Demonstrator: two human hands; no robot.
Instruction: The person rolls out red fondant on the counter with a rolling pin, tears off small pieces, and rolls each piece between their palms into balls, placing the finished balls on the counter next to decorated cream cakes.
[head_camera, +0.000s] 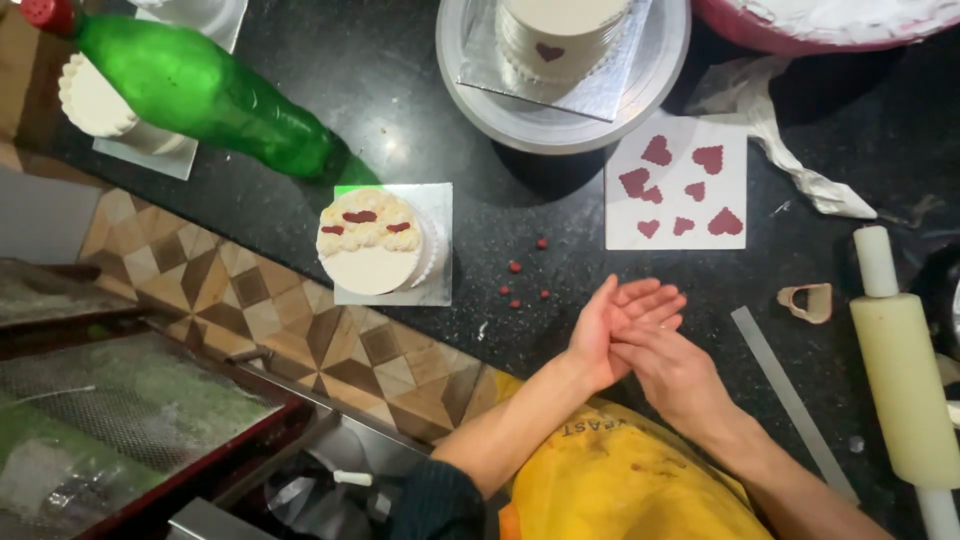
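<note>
Pressing palm against palm, the left hand (608, 330) and right hand (668, 368) lay flat together over the black counter (470, 215), fingers straight, with nothing seen held between them. Small red balls (522, 280) sat scattered just at their ten o'clock. At twelve o'clock lay a white sheet (678, 182) of red hearts. A small white cake (374, 243) stood at nine o'clock, a rolling pin (900, 370) at three o'clock.
</note>
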